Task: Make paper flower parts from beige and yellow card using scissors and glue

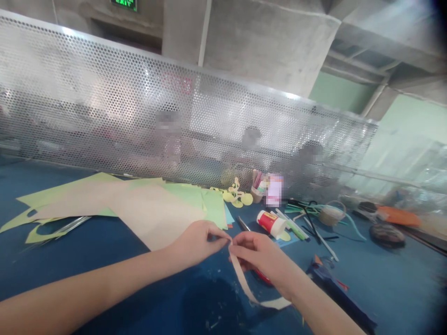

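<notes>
Far left on the blue table (104, 246): yellow-green paper offcuts (38, 230) with a thin metal tool (71, 225) lying across them, type unclear. Next, overlapping sheets: green paper (188, 195) under a big beige sheet (150, 214).

Left hand (197, 242) at centre, fingers pressed together, thumb and fingertips pinching the top end of a beige paper strip (244, 284). Right hand (260, 256) just beside it, also pinching the same strip at its upper end; the two hands' fingertips almost touch. Strip hangs from the pinch, runs down and right, tail lying flat on the table by the right forearm. Something red (263, 278) sits under the right hand, mostly hidden.

Behind the hands: yellow cut-out shapes (239, 195), then a small cup (257, 193) holding upright sticks or pens, pinkish, exact contents unclear. Blurred box beside it. Glue bottle (273, 223), red label, white cap, lying on its side. Green and white sticks (296, 228) near it. Further right a small round woven basket (330, 215), contents not visible, with teal pipe cleaners (352, 225) around it. Dark round object (387, 234) and an orange item (398, 216) far right. Perforated metal screen (139, 107) along the back of the table.
</notes>
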A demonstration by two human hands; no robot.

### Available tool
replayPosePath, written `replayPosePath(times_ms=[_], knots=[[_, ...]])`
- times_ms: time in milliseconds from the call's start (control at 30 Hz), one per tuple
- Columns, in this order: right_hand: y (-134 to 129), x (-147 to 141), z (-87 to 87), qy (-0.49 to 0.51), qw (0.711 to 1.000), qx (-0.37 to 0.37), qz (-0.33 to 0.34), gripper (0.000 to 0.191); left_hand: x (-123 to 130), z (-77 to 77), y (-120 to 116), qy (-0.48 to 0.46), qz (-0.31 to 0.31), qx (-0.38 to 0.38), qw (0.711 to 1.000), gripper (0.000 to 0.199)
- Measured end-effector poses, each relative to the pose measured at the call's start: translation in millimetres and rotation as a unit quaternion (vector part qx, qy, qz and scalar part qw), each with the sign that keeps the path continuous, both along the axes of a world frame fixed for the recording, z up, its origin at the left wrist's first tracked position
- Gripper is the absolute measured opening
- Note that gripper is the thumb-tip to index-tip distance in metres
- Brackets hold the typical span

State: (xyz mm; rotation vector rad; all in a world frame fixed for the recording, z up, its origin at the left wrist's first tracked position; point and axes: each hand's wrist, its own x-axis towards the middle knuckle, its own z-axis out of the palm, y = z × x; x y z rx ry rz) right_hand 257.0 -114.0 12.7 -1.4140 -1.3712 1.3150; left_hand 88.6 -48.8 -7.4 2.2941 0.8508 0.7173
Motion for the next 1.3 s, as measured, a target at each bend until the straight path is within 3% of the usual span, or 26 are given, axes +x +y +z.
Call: replayPosePath(times_ms=[100,233,433,500,600,733,933,1033,1167,1300], knots=[[-3.0,-4.0,2.2,0.016,1.0,-0.001,-0.01,0.019,0.8,-0.8,-0.6,-0.026,0.012,-0.031,0.999,0.024],[-2.9,-0.2,3.9,-0.113,0.99,0.084,-0.03,0.015,1.2,2.0,-4.3,-0.018,0.043,-0.004,0.999,0.024],[-1.2,4.7,-0.9,-0.273,0.942,0.182,-0.065,0.012,1.4,6.1,-11.8,-0.016,0.047,0.054,0.997,0.024],[-1.1,2.7,-2.2,-0.27,0.942,0.186,-0.069,0.011,1.8,6.9,-13.9,-0.016,0.058,0.075,0.995,0.024],[0.9,-0.9,-3.6,-0.187,0.968,0.155,-0.06,0.013,2.7,7.3,-15.4,-0.014,0.067,0.079,0.994,0.023],[4.1,-6.0,-4.9,-0.039,0.993,0.086,-0.064,0.019,4.1,5.8,-15.5,-0.051,0.068,0.031,0.996,0.022],[1.2,-14.0,-4.1,0.045,0.995,0.061,-0.067,0.022,6.9,-1.1,-14.0,-0.151,0.047,-0.052,0.986,0.019],[-0.5,-15.0,-3.1,0.018,0.993,0.091,-0.069,0.021,8.0,-4.0,-12.9,-0.203,0.035,-0.11,0.972,0.017],[-0.4,-12.1,-3.6,-0.089,0.978,0.17,-0.087,0.02,9.3,-2.8,-15.8,-0.257,0.019,-0.194,0.946,0.016],[1.0,-8.2,-7.2,-0.122,0.966,0.194,-0.118,0.024,11.4,2.7,-22.5,-0.298,0.008,-0.265,0.917,0.016]])
